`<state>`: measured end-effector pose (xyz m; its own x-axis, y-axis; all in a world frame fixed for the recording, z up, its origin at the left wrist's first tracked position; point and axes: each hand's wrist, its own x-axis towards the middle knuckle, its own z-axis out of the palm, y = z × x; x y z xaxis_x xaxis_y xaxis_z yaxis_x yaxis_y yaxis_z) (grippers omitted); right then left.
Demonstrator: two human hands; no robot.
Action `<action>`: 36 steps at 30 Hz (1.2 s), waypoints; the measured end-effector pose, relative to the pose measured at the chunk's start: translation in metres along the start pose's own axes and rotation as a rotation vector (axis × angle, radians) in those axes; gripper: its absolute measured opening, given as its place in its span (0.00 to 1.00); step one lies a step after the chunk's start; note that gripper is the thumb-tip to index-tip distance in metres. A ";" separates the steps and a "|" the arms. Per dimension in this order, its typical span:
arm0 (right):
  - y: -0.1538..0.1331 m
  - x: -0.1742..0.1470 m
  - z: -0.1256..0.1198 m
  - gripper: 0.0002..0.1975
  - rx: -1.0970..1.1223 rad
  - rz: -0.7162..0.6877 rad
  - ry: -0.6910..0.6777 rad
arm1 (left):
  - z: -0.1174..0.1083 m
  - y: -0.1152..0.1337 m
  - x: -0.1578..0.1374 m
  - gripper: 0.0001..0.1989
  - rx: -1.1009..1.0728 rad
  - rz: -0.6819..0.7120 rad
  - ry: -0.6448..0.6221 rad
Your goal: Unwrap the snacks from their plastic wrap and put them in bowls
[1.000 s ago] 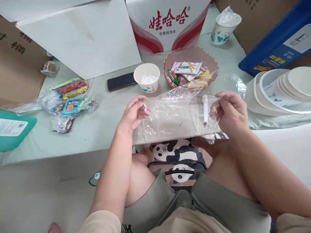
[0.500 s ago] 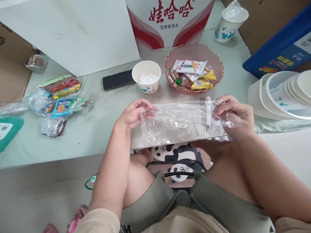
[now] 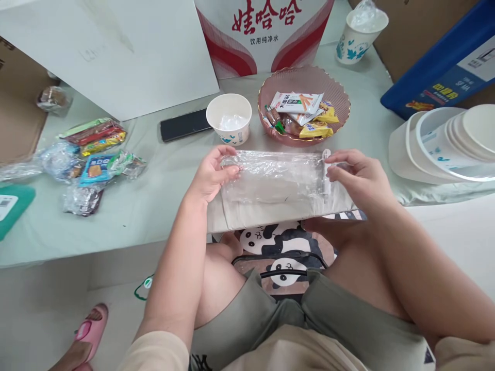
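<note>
A clear plastic bag (image 3: pixel 270 178) is stretched flat between my hands over the table's front edge. My left hand (image 3: pixel 211 178) pinches its left end, thumb below and fingers above. Across the bag's right end stands a narrow white strip (image 3: pixel 326 180), which looks like a bag sealing clip. My right hand (image 3: pixel 361 175) is closed with thumb and forefinger on this strip and the film beside it. Behind the bag are a paper cup (image 3: pixel 233 131) with crumpled clear plastic inside and a pink ribbed bowl (image 3: pixel 266 126) of wrapped snacks.
A black phone (image 3: pixel 181 126) lies left of the cup. Several wrapped snacks (image 3: pixel 96 170) are spread at the left. White tubs with stacked paper cups (image 3: pixel 410 149) stand at the right, near a blue package (image 3: pixel 433 67). A person's pink slipper (image 3: pixel 95 324) shows on the floor.
My right hand has moved left from the bag's loose right end to the white strip. My left thumb has closed onto the bag. A foot in a pink slipper shows more fully at lower left.
</note>
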<state>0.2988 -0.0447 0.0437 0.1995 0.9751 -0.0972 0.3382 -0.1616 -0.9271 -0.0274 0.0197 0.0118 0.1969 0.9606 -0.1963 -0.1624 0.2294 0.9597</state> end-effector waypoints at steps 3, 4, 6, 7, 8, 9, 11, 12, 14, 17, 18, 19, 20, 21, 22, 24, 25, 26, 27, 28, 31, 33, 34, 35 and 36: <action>0.006 0.001 0.003 0.24 -0.060 -0.052 -0.007 | 0.001 -0.005 0.001 0.45 0.020 -0.007 0.041; 0.009 0.002 0.002 0.27 -0.040 -0.074 -0.004 | 0.000 -0.006 0.001 0.46 0.038 -0.024 0.064; 0.017 0.005 0.001 0.32 -0.055 -0.112 0.005 | -0.001 -0.007 0.003 0.41 0.078 -0.038 0.121; 0.020 0.006 0.000 0.33 -0.101 -0.123 0.011 | -0.001 -0.006 0.003 0.38 0.090 -0.026 0.148; 0.022 0.007 -0.001 0.33 -0.168 -0.143 0.029 | 0.000 -0.006 0.004 0.36 0.094 -0.002 0.167; 0.022 0.006 -0.001 0.31 -0.244 -0.180 0.060 | 0.000 -0.005 0.004 0.34 0.091 0.027 0.173; 0.017 0.004 0.000 0.27 -0.376 -0.318 0.148 | 0.002 -0.002 0.002 0.32 0.075 0.082 0.154; 0.013 0.002 0.002 0.24 -0.413 -0.413 0.186 | 0.002 -0.001 0.001 0.32 0.071 0.102 0.136; 0.003 -0.001 0.008 0.21 -0.422 -0.584 0.189 | 0.003 0.001 -0.001 0.30 0.074 0.123 0.099; -0.007 0.002 0.025 0.25 -0.409 -0.701 0.041 | 0.002 0.003 -0.005 0.28 0.076 0.122 0.052; -0.008 0.005 0.031 0.28 -0.419 -0.708 -0.021 | 0.001 0.004 -0.005 0.28 0.072 0.115 0.032; -0.009 0.010 0.037 0.30 -0.434 -0.710 -0.075 | 0.000 0.004 -0.006 0.27 0.068 0.105 0.009; -0.009 0.014 0.043 0.32 -0.451 -0.711 -0.119 | -0.001 0.005 -0.007 0.27 0.065 0.093 -0.016; -0.008 0.019 0.048 0.32 -0.471 -0.707 -0.157 | -0.002 0.006 -0.008 0.27 0.063 0.081 -0.039; -0.008 0.023 0.053 0.32 -0.494 -0.698 -0.187 | -0.003 0.006 -0.009 0.26 0.058 0.075 -0.053; -0.007 0.028 0.060 0.25 -0.546 -0.661 -0.208 | -0.005 0.008 -0.010 0.29 0.037 0.074 -0.057; -0.007 0.029 0.062 0.21 -0.570 -0.639 -0.200 | -0.005 0.008 -0.010 0.31 0.019 0.072 -0.059; -0.007 0.029 0.064 0.16 -0.589 -0.618 -0.183 | -0.005 0.008 -0.010 0.33 0.000 0.060 -0.067; -0.007 0.028 0.065 0.12 -0.600 -0.602 -0.160 | -0.004 0.007 -0.010 0.36 -0.012 0.032 -0.083; -0.008 0.026 0.066 0.10 -0.600 -0.593 -0.137 | -0.004 0.007 -0.010 0.36 -0.008 -0.010 -0.106; -0.010 0.019 0.061 0.07 -0.581 -0.576 -0.092 | 0.000 0.003 -0.009 0.27 0.098 -0.147 -0.150; -0.010 0.016 0.053 0.10 -0.585 -0.541 -0.082 | 0.003 0.002 -0.008 0.19 0.169 -0.161 -0.113; -0.008 0.016 0.048 0.13 -0.593 -0.516 -0.082 | 0.003 0.002 -0.008 0.18 0.182 -0.152 -0.085; -0.006 0.016 0.041 0.16 -0.601 -0.489 -0.091 | 0.003 0.002 -0.008 0.17 0.181 -0.139 -0.056; -0.004 0.016 0.035 0.16 -0.604 -0.466 -0.106 | 0.002 0.003 -0.008 0.17 0.174 -0.129 -0.033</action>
<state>0.2685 -0.0232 0.0328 -0.1660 0.9671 0.1926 0.8154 0.2445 -0.5247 -0.0274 0.0128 0.0167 0.2376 0.9185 -0.3161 0.0353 0.3171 0.9477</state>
